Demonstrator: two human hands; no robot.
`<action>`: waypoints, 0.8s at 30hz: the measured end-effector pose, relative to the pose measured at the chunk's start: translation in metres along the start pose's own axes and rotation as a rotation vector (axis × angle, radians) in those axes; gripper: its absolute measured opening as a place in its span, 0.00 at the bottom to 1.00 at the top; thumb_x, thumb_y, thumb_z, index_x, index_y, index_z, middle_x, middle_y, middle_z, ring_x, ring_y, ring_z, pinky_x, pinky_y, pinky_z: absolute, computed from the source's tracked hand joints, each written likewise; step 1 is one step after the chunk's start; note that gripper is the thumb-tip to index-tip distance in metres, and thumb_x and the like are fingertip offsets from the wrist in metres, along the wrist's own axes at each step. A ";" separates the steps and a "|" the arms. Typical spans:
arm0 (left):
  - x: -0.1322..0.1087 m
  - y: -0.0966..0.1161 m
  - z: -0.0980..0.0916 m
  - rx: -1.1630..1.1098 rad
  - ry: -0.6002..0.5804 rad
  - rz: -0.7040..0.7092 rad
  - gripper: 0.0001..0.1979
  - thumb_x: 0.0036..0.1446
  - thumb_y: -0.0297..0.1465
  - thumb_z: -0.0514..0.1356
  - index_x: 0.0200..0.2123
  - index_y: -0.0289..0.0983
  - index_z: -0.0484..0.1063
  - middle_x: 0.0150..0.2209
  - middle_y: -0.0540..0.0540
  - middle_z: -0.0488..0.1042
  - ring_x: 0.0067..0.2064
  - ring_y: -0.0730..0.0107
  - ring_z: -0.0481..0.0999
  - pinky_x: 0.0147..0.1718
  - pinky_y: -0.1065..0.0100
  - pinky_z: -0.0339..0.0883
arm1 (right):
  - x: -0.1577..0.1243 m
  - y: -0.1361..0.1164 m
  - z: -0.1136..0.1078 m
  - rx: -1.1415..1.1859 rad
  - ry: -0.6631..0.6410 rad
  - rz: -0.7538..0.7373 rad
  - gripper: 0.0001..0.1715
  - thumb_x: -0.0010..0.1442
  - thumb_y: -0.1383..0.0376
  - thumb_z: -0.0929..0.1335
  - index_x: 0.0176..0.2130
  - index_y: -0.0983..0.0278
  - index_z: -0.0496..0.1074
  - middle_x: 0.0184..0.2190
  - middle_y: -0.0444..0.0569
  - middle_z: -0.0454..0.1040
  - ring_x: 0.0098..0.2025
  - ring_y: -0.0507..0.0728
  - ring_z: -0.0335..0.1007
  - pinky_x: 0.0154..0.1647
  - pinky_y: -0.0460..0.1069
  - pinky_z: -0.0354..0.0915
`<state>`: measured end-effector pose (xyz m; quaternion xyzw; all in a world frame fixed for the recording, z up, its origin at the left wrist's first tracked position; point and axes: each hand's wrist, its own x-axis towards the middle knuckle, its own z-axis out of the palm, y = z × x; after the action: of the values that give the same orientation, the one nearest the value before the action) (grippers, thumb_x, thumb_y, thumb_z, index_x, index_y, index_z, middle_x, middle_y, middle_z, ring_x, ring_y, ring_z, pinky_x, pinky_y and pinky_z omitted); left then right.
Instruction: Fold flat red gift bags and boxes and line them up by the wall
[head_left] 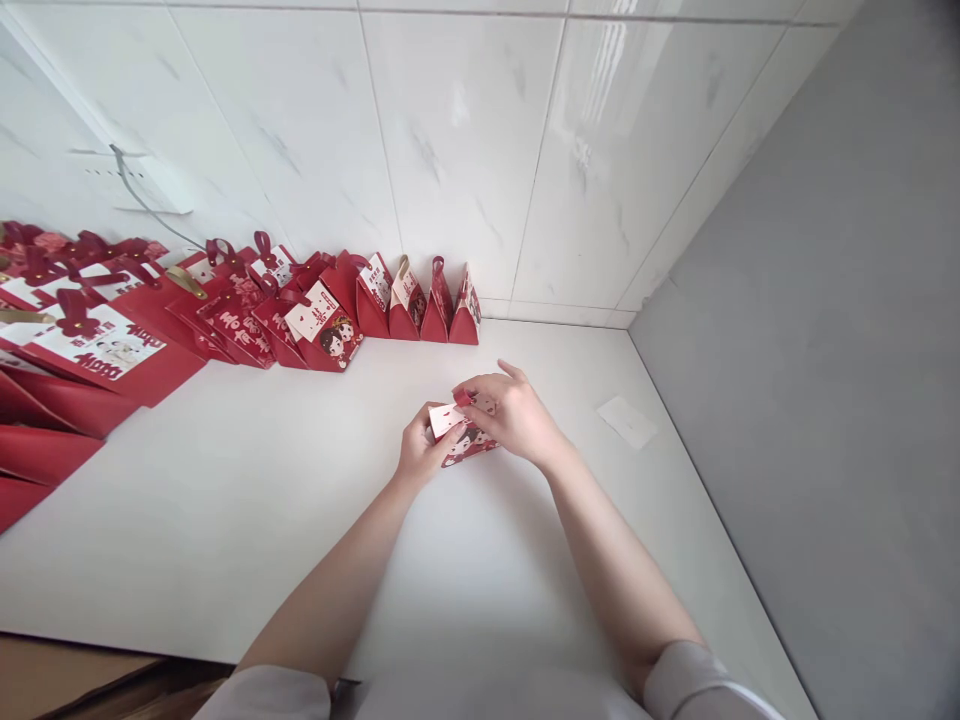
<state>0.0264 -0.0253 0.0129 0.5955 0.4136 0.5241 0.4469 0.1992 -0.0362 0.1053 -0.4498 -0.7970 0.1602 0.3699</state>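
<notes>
A small red and white gift box [459, 440] with a cartoon couple printed on it lies on the white table [300, 500], held between both hands. My left hand [420, 450] grips its left end, fingers curled around it. My right hand [510, 412] covers its top and right side, fingers bent over the box's red flap.
A row of finished red gift boxes [405, 300] with ribbon handles stands along the tiled wall [450, 130], growing into a heap of larger red boxes [97, 340] at the left. A white paper slip [627, 420] lies at the right, near a grey wall [825, 350].
</notes>
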 end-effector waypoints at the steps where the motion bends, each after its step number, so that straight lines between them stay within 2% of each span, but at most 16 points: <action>1: 0.000 0.000 0.000 0.004 -0.002 -0.003 0.15 0.52 0.39 0.67 0.39 0.38 0.72 0.35 0.48 0.74 0.38 0.65 0.75 0.38 0.67 0.68 | 0.002 0.001 -0.002 0.023 -0.029 0.007 0.09 0.64 0.67 0.66 0.41 0.58 0.75 0.39 0.44 0.80 0.39 0.56 0.75 0.61 0.61 0.58; 3: -0.001 0.001 0.000 0.006 -0.022 -0.014 0.15 0.52 0.40 0.67 0.39 0.38 0.72 0.36 0.47 0.74 0.39 0.64 0.75 0.38 0.67 0.68 | 0.001 0.003 -0.007 0.055 -0.048 0.038 0.09 0.62 0.69 0.67 0.37 0.58 0.77 0.36 0.44 0.80 0.37 0.56 0.75 0.48 0.53 0.66; 6: -0.002 0.002 0.000 0.018 -0.071 -0.025 0.16 0.51 0.40 0.67 0.40 0.38 0.73 0.37 0.46 0.76 0.40 0.63 0.76 0.39 0.66 0.69 | -0.004 0.004 -0.015 0.063 -0.046 0.065 0.10 0.61 0.69 0.68 0.36 0.57 0.79 0.35 0.44 0.81 0.36 0.56 0.75 0.39 0.49 0.66; 11: -0.004 0.001 0.000 0.004 -0.177 -0.041 0.16 0.55 0.40 0.65 0.43 0.38 0.74 0.40 0.45 0.77 0.41 0.62 0.77 0.40 0.66 0.70 | -0.008 0.007 -0.024 0.158 -0.058 0.099 0.09 0.62 0.66 0.68 0.34 0.58 0.80 0.33 0.45 0.82 0.34 0.56 0.77 0.36 0.48 0.66; 14: -0.004 -0.001 -0.001 -0.011 -0.186 -0.061 0.17 0.54 0.40 0.66 0.44 0.37 0.74 0.41 0.44 0.77 0.42 0.61 0.78 0.40 0.65 0.71 | -0.007 0.010 -0.025 0.247 -0.063 0.131 0.09 0.62 0.62 0.69 0.33 0.61 0.80 0.32 0.46 0.81 0.34 0.57 0.77 0.35 0.48 0.68; 19: -0.004 -0.004 -0.001 -0.061 -0.183 -0.118 0.17 0.53 0.41 0.67 0.42 0.37 0.73 0.40 0.44 0.77 0.41 0.60 0.78 0.39 0.64 0.72 | -0.007 0.011 -0.030 0.309 -0.019 0.169 0.15 0.60 0.54 0.71 0.31 0.62 0.78 0.30 0.47 0.80 0.32 0.56 0.76 0.33 0.47 0.69; 24: -0.005 -0.004 -0.001 -0.059 -0.191 -0.121 0.17 0.53 0.41 0.66 0.41 0.37 0.72 0.39 0.44 0.77 0.41 0.60 0.78 0.39 0.64 0.72 | -0.008 0.007 -0.034 0.336 0.028 0.160 0.16 0.59 0.52 0.71 0.32 0.62 0.78 0.31 0.47 0.80 0.33 0.55 0.76 0.31 0.46 0.69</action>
<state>0.0246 -0.0289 0.0077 0.6034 0.3887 0.4489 0.5323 0.2305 -0.0419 0.1205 -0.4458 -0.7153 0.3137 0.4372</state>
